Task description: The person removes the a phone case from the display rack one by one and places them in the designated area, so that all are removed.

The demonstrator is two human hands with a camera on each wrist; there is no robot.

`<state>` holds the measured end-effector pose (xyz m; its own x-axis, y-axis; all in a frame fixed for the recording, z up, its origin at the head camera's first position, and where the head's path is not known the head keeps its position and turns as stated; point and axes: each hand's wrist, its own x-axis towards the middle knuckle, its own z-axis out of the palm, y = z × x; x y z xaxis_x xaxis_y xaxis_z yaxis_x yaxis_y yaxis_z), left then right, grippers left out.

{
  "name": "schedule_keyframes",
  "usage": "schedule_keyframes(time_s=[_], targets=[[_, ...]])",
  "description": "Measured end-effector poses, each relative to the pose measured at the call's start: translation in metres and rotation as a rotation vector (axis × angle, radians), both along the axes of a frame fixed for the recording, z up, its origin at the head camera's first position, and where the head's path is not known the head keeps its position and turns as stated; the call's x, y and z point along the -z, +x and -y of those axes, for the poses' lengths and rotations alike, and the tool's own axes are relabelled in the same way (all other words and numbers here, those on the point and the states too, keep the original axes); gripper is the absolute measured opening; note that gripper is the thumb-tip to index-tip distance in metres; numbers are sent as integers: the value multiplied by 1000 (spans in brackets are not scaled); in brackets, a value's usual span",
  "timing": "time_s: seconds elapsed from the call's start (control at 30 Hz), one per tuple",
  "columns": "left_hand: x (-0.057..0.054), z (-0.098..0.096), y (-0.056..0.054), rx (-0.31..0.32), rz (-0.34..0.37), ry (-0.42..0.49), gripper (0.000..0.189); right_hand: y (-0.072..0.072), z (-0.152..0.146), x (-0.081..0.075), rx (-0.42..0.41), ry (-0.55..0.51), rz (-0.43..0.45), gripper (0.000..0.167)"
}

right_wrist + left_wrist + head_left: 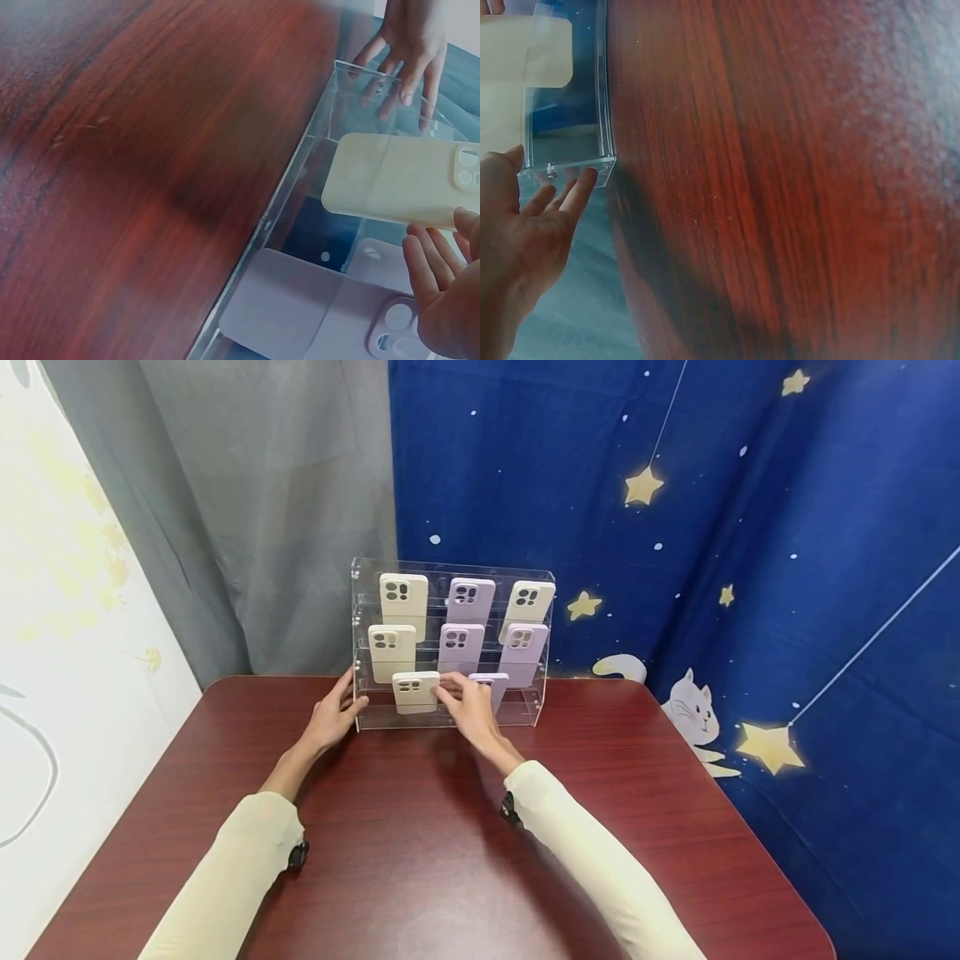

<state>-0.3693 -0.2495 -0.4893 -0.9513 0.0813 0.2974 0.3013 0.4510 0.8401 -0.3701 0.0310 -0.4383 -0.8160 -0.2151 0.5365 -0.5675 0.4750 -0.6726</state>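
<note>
Blue starry curtain [525, 477] behind, dark red table [405, 852] below — and upon it the clear stand [381, 718], with the action on its lowest tier. Right hand [474, 708] first: thumb and fingers nearly together, lightly pinching, it seems, the right edge of a cream phone case [415, 696]. That case leans at the stand's lower left, camera cutouts outward, its foot behind the clear front strip, which likely keeps it from sliding out. An edge hold leaves most of its broad back uncovered.

Left hand [332, 718] now: fingers spread and fairly straight against the stand's left side, grasping nothing — probably bracing it. Moving outward, a purple case [281, 304] leans at the stand's lower right, partly behind the right hand in the head view. Above, the stand's middle row [460, 643] and top row [470, 597] carry three cases each, cream and purple mixed, apparently spaced so every back shows.
</note>
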Motion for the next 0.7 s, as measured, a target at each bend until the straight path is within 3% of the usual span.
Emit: schedule_keyframes(time_s=[0.3,0.7], targets=[[1,0,-1,-3,-14,-2,73,4,2,-14,-9,-4,-7,23],[0,0,0,7,5,-18,73,21,8,-32,-53,-46,-21,23]])
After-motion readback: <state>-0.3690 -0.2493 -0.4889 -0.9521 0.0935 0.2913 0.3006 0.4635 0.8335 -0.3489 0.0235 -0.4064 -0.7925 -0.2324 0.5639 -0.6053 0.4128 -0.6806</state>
